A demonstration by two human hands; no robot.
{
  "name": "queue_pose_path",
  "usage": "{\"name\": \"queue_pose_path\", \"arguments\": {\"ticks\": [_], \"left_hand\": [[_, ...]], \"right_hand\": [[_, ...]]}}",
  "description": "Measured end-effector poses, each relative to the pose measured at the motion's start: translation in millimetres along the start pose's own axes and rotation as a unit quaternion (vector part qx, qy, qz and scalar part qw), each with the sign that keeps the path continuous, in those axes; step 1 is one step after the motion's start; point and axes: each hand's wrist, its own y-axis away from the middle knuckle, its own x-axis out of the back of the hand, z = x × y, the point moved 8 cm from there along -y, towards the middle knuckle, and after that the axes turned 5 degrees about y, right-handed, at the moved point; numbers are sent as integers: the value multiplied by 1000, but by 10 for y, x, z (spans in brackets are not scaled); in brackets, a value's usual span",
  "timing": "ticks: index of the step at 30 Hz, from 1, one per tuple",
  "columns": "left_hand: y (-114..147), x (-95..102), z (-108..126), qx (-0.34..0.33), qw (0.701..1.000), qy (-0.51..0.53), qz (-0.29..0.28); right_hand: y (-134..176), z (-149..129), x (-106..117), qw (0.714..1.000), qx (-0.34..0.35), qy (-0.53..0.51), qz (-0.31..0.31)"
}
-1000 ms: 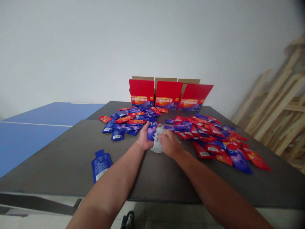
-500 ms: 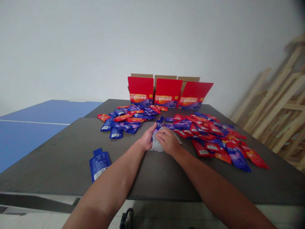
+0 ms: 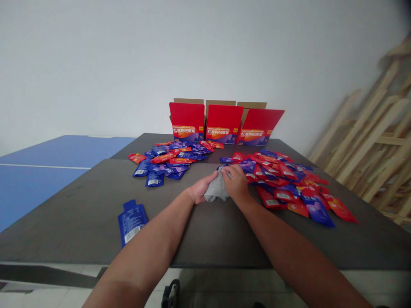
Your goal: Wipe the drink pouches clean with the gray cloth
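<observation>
My left hand (image 3: 201, 189) is closed around a blue pouch, now almost wholly hidden under a grey cloth (image 3: 217, 189); just a sliver of blue shows near the cloth's top edge. With bent fingers my right hand (image 3: 236, 183) pinches the cloth against the pouch from the right. Both hands are over the middle of the dark table (image 3: 205, 239). On the left, nearer the front edge, one blue pouch (image 3: 132, 222) lies flat with its barcode side up, partly behind my left forearm.
A heap of red and blue pouches (image 3: 282, 171) spreads right of my hands. A smaller mixed pile (image 3: 170, 158) lies to the far left. Behind them stand three red cartons (image 3: 221, 124) with raised flaps. Wooden frames (image 3: 375, 137) lean at right; a blue table (image 3: 64, 158) adjoins at left.
The cloth has moved up over the pouch, covering the printed neck end that showed before. My right hand has shifted slightly up and right with it. The view has turned slightly.
</observation>
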Motion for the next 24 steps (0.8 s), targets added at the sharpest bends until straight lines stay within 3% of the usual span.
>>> {"name": "queue_pose_path", "arguments": {"ticks": [6, 9, 14, 18, 21, 24], "left_hand": [[11, 67, 31, -14, 999, -31, 16], [22, 102, 119, -32, 999, 3, 22], [68, 145, 388, -97, 984, 147, 20], [65, 197, 448, -109, 979, 170, 33], [39, 208, 392, -88, 980, 171, 41], [26, 168, 255, -22, 988, 149, 38]], "right_hand": [[-53, 327, 117, 993, -108, 30, 43], [-29, 441, 120, 988, -145, 28, 52], [36, 241, -40, 998, -48, 24, 18], [95, 62, -180, 997, 9, 46, -59], [120, -99, -203, 990, 47, 73, -110], [136, -276, -163, 986, 69, 91, -124]]}}
